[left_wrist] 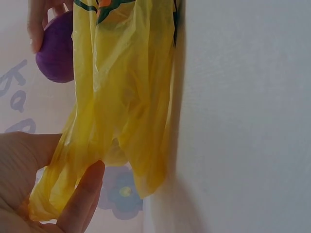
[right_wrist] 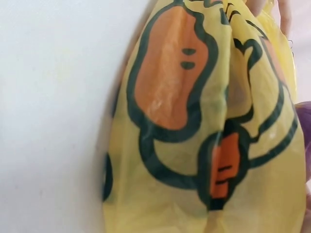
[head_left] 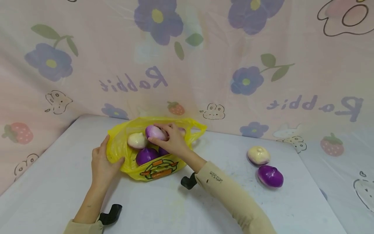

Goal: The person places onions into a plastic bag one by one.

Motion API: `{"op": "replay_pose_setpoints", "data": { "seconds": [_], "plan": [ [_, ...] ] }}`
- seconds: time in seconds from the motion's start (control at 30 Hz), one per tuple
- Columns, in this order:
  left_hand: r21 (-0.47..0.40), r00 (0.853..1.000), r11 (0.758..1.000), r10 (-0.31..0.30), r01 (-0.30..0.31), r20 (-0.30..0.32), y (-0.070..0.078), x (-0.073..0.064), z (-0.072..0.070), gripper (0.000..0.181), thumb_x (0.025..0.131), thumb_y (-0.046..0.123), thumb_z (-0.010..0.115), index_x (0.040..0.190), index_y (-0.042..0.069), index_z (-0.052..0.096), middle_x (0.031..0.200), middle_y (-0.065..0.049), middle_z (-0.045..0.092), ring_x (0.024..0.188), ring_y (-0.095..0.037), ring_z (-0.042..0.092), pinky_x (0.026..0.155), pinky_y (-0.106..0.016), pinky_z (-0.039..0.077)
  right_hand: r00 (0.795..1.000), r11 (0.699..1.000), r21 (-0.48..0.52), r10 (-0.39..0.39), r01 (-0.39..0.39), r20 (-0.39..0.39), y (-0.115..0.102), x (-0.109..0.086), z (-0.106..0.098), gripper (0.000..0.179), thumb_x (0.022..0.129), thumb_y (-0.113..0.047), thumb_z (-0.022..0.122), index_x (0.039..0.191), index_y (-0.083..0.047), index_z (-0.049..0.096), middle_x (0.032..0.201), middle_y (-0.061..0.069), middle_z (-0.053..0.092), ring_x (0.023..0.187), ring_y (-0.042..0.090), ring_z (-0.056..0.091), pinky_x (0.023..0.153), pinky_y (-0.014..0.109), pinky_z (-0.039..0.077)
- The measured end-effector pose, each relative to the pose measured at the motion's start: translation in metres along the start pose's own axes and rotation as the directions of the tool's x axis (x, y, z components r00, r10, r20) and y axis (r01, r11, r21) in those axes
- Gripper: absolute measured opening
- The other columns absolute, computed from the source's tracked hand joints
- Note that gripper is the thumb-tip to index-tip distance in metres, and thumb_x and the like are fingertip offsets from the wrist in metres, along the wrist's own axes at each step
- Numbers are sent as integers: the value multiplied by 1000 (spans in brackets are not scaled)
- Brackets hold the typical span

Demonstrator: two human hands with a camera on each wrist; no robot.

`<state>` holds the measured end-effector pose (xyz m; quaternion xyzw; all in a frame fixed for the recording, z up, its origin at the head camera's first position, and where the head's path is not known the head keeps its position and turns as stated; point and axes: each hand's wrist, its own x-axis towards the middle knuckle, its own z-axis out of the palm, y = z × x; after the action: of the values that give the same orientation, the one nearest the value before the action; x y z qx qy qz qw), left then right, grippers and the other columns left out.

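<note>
A yellow plastic bag point(head_left: 159, 169) with an orange cartoon print stands on the table with its mouth spread wide. My left hand point(head_left: 105, 164) grips the bag's left edge, and in the left wrist view its thumb and fingers pinch the gathered plastic point(left_wrist: 63, 179). At the bag's mouth, my right hand point(head_left: 175, 141) holds a pale purple onion point(head_left: 155, 132), its fingers over the right side of it. Inside the bag sit a cream onion point(head_left: 137, 140), a deep purple onion point(head_left: 147, 156) and more purple ones partly hidden by the right hand.
Toward the right of the white table point(head_left: 219, 201), a cream onion point(head_left: 258, 155) lies beside a purple onion point(head_left: 270, 176). A printed cloth point(head_left: 198, 78) hangs behind the table. Black wrist mounts point(head_left: 111, 214) project from both forearms.
</note>
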<state>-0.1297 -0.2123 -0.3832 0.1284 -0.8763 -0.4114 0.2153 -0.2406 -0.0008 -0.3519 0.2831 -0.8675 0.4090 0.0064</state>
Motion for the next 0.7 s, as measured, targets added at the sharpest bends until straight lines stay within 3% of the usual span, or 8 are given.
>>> {"op": "replay_pose_setpoints", "data": {
  "seconds": [0.23, 0.47, 0.7],
  "plan": [
    [-1, 1000, 1000, 3, -3, 4, 1, 0, 0, 86, 75, -2, 71, 149, 1, 27, 128, -39, 34, 112, -53, 40, 98, -64, 33, 1000, 1000, -4, 8, -8, 20, -3, -1, 3, 56, 83, -43, 72, 134, -24, 57, 118, 8, 48, 101, 19, 48, 84, 31, 48],
    [-9, 1000, 1000, -1, 1, 10, -1, -1, 2, 86, 75, -2, 71, 149, 1, 27, 128, -39, 34, 112, -53, 40, 98, -64, 33, 998, 995, -98, 4, 3, 67, 0, 0, 8, 56, 83, -44, 71, 133, -20, 58, 122, 9, 54, 105, 19, 51, 88, 31, 49],
    [-8, 1000, 1000, 4, -4, -1, -2, -1, 2, 86, 75, -2, 71, 149, 1, 27, 127, -38, 35, 111, -52, 40, 97, -63, 33, 982, 982, -190, 18, 18, 187, 4, 1, 12, 60, 86, -42, 69, 137, -13, 53, 132, 5, 59, 117, 18, 56, 100, 32, 45]
  ]
}}
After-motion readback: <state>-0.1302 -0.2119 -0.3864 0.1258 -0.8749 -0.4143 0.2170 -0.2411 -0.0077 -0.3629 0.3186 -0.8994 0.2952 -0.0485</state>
